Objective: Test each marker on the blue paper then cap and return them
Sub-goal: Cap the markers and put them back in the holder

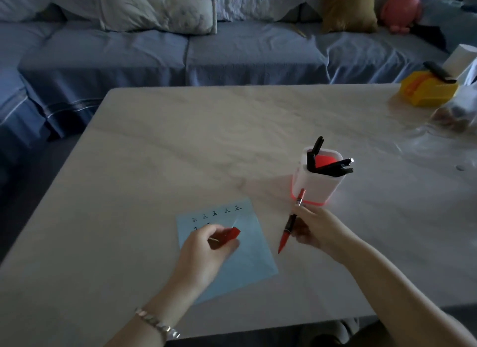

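Note:
A blue paper (247, 253) lies on the table's near side, with several small black marks along its top edge. My left hand (204, 251) hovers over the paper and grips a red cap (228, 234). To the right, my right hand (315, 230) holds an uncapped red marker (289, 228), tip pointing down and left just off the paper's right edge. Behind that hand stands a white pen holder (320, 189) with a red base, holding several black markers (330, 166).
The pale marble table (206, 140) reaches to a blue sofa (180, 52) with cushions behind it. A yellow box (428, 91) with a black object on top and a clear plastic bag (454, 114) sit at the far right.

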